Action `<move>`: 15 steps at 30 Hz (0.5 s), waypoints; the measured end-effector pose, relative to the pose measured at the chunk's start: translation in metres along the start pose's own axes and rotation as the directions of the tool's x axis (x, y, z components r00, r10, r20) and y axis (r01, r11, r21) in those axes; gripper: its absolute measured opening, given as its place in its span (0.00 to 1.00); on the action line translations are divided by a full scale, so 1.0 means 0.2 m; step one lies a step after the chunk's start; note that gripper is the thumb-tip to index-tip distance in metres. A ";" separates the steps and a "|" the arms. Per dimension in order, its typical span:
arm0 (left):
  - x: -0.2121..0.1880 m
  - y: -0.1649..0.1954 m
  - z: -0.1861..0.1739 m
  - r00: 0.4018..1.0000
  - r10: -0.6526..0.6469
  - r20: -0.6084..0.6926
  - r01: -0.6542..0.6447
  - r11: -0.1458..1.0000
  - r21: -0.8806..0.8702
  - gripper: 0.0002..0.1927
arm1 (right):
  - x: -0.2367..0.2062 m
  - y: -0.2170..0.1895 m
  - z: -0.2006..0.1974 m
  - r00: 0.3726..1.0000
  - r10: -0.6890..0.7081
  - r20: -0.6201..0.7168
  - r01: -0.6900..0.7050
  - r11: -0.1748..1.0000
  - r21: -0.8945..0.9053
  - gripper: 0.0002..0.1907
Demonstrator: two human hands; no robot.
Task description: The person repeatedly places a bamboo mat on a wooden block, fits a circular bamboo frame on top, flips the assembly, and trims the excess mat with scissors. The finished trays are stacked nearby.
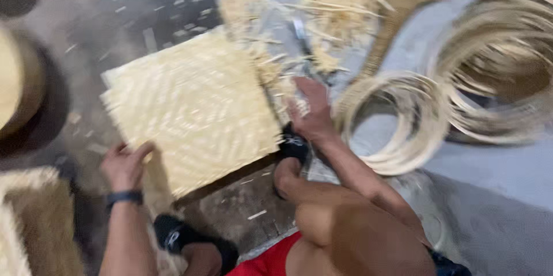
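Note:
A square woven mat of pale bamboo strips (193, 106) lies on the floor in front of me. My left hand (124, 165), a dark band on its wrist, grips the mat's near left corner. My right hand (311, 113) rests at the mat's right edge, fingers curled, next to loose strip ends; whether it holds anything is blurred. My feet in black sandals (294, 144) sit at the mat's near edge.
Coils of bamboo strip (397, 123) and a larger coil (501, 74) lie to the right. A pile of loose strips and shavings (311, 5) is at the top. A metal tool (300, 31) lies among them. Woven items (26, 224) sit at left.

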State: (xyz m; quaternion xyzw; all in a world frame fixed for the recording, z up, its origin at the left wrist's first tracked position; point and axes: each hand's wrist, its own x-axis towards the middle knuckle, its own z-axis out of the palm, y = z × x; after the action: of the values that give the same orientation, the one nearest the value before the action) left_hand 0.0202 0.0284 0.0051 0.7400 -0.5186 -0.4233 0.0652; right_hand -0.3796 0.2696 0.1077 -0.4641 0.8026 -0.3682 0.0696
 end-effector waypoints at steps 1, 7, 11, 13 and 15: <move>-0.06 0.06 -0.01 1.000 -0.021 -0.008 0.021 0.999 -0.040 0.46 | -0.07 0.08 -0.17 0.991 0.063 -0.122 -0.074 0.993 -0.088 0.24; -0.59 0.58 -0.04 0.391 0.910 -0.136 -0.809 0.410 0.421 0.32 | -0.58 0.41 -0.70 0.846 0.529 0.069 -0.453 0.781 -0.429 0.33; -0.90 0.94 0.08 -0.295 0.859 0.418 -0.955 -0.259 -0.143 0.19 | -0.86 0.60 -0.52 0.863 0.502 0.051 -0.490 0.858 -0.157 0.22; -1.04 1.02 0.13 -0.590 0.666 0.457 -0.742 -0.670 0.018 0.25 | -0.90 0.72 -0.44 0.909 0.417 -0.010 -0.416 0.904 -0.098 0.14; -1.12 1.10 0.16 -0.673 0.613 0.414 -0.672 -0.741 0.003 0.12 | -0.89 0.78 -0.43 0.937 0.345 -0.055 -0.346 0.938 -0.019 0.13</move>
State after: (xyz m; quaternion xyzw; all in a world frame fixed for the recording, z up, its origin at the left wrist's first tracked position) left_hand -0.1820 0.1250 0.2276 -0.2308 -0.9460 -0.0422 0.2235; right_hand -0.4282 0.5027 0.0263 -0.3073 0.8783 -0.3506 0.1061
